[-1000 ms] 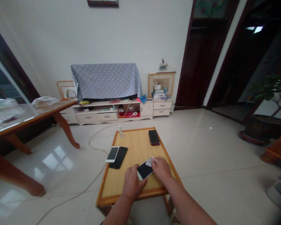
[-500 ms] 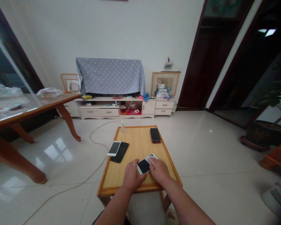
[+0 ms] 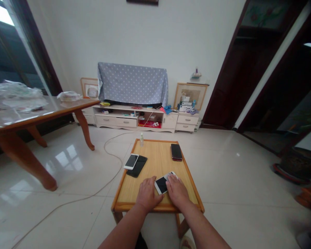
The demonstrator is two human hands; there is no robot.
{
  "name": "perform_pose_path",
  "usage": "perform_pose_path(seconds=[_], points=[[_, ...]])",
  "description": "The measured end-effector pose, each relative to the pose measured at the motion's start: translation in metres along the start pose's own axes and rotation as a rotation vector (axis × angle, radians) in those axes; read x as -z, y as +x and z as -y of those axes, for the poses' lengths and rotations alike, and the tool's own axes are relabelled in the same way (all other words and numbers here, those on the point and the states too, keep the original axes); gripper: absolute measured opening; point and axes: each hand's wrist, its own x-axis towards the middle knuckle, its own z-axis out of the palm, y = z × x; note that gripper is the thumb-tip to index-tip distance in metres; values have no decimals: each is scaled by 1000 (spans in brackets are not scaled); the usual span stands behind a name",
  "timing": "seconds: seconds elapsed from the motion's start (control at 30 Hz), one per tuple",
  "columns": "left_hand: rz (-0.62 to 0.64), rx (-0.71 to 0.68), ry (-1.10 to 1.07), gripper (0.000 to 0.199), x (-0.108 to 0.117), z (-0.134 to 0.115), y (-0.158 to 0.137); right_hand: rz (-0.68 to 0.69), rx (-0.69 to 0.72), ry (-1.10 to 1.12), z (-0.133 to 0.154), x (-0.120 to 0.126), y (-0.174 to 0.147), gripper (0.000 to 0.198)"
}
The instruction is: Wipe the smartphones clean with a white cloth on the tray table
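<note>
A white smartphone (image 3: 161,185) with a dark screen lies slanted near the front edge of the small wooden table (image 3: 155,154). My left hand (image 3: 146,194) steadies its left end, with the thumb at the near edge and the index finger at the far corner. Over the right half of the phone lies my right hand (image 3: 176,189), its fingers together and pressed down on the screen. A pale greyish patch shows beside those fingertips; whether it is a thin cloth or a reflection is unclear. The fingers hide the phone's right part.
At the table's left edge, another white phone (image 3: 131,162) overlaps a black phone (image 3: 138,167). Dark stacked phones (image 3: 176,151) lie at the far right. A small clear bottle (image 3: 141,140) stands at the far left corner. A cable (image 3: 103,186) crosses the floor.
My right hand's fingers have flattened and moved slightly over the phone's screen. My left hand keeps its place at the phone's left end. The whole view has shifted a little.
</note>
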Motion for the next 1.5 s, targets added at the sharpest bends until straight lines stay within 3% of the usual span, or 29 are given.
perform_pose_path(seconds=[0.27, 0.33, 0.47, 0.53, 0.7, 0.77, 1.0, 1.07, 1.2, 1.27, 1.43, 1.5], points=[[-13, 60, -9, 55, 2, -2, 0, 172, 293, 118, 45, 5, -21, 54], [-9, 65, -9, 57, 4, -3, 0, 151, 261, 102, 36, 7, -13, 53], [11, 65, -15, 75, 6, -6, 2, 45, 55, 21, 10, 8, 9, 53], [7, 65, -15, 75, 5, -6, 2, 30, 25, 14, 10, 6, 9, 53], [-7, 75, -3, 57, 0, -3, 2, 160, 277, 159, 45, -1, -13, 53], [-10, 81, 7, 56, -1, -2, 3, 178, 308, 184, 45, 1, -13, 53], [0, 45, 17, 80, -2, -4, 3, 24, -56, 19, -2, 10, 16, 56], [7, 62, 28, 73, -3, -3, 4, 32, -14, 36, 8, 6, 8, 55], [45, 85, 64, 58, -5, -2, 5, 121, 246, 158, 40, 1, -13, 55], [52, 86, 85, 58, -5, -3, 6, 142, 281, 170, 41, 5, -12, 56], [41, 69, 107, 77, -4, -7, 7, 61, -20, 17, 9, 17, 12, 62], [50, 75, 112, 76, -3, -7, 7, 52, -46, 4, 9, 16, 10, 63]])
